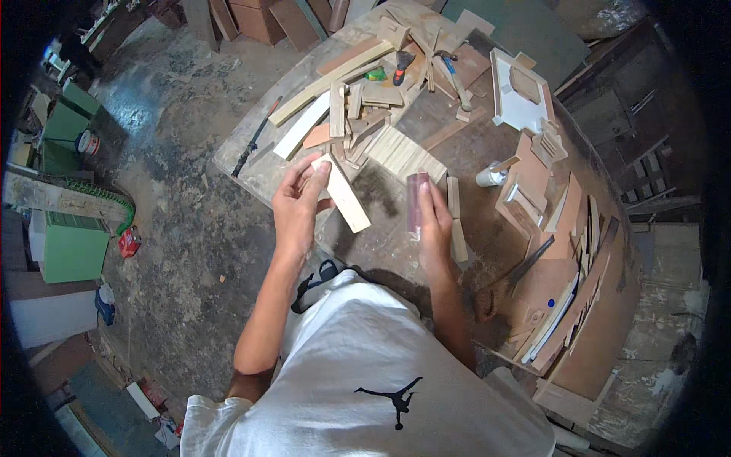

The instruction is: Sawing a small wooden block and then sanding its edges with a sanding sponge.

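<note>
My left hand (295, 199) is closed around one end of a short pale wooden block (347, 199), held tilted above the near edge of the workbench. To its right, my right hand (435, 228) grips an upright purplish-brown piece of sandpaper (413, 199), which looks folded or wrapped around something flat. The two held things are apart. Just beyond them, a row of narrow wooden blocks (402, 154) lies side by side on the workbench (343, 242). Beside my right hand, two slim wooden pieces (458, 240) lie end to end.
Wood offcuts (365, 95) are piled at the far side, with a hammer (454, 80) and a red-and-black scraper (401, 68). A white can (491, 177) stands to the right. A handsaw (528, 261) and long strips lie at the near right. Green boxes (74, 247) stand on the left floor.
</note>
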Available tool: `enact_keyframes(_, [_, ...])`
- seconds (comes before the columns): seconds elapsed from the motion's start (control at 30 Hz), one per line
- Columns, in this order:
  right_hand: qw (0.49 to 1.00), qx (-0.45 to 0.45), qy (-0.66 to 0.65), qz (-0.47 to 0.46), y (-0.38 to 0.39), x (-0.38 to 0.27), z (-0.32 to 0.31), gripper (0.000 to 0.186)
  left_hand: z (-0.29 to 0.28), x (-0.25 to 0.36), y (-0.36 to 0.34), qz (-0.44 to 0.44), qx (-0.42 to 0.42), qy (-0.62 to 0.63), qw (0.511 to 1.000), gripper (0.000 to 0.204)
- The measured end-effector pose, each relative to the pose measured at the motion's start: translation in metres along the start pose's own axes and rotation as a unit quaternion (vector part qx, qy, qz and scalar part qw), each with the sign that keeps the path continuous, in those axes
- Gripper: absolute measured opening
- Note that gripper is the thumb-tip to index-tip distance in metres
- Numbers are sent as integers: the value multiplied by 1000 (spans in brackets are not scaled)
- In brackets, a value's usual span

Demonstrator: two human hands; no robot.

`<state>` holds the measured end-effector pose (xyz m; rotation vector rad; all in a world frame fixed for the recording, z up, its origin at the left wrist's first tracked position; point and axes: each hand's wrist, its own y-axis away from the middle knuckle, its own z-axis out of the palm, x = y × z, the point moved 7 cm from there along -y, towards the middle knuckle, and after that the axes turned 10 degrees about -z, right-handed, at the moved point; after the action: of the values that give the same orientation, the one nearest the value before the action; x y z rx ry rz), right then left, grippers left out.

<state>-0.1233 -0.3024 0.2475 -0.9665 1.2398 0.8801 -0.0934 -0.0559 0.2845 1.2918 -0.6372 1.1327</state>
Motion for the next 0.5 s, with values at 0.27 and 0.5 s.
enact_keyframes(0.27, [990, -101, -97, 24, 32, -13, 53, 46, 13, -6, 1, 105, -1, -65, 992, 30])
enact_keyframes(0.5, [987, -147, -38, -55, 27, -25, 81, 46, 22, -2, 10, 230, 60, -122, 964, 27])
